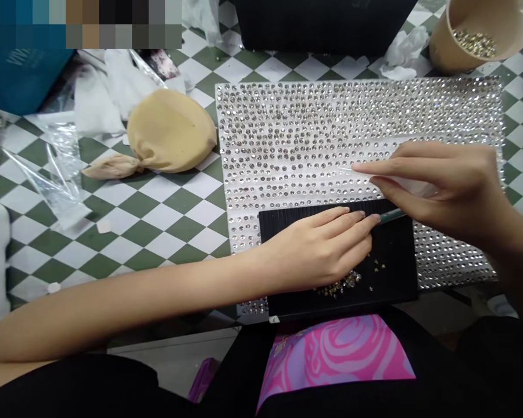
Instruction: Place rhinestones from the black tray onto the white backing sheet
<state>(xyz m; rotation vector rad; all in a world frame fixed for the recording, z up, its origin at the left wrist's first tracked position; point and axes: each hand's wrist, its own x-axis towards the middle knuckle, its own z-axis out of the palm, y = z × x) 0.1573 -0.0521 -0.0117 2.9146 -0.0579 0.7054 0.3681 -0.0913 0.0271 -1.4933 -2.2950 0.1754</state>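
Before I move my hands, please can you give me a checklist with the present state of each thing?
1. Loose stones on the black tray: ok, the visible pile is inside its edges.
2. Left hand away from the pile: not ok, it reaches over the tray, right beside the stones.
3. Green stick gripped firmly: cannot tell, both hands hide parts of it.
4. Right hand empty: cannot tell, its grasp is partly hidden.
5. Studded sheet fully visible: not ok, the tray and hands cover part.
6. Cup holding stones: ok, some are visible inside.
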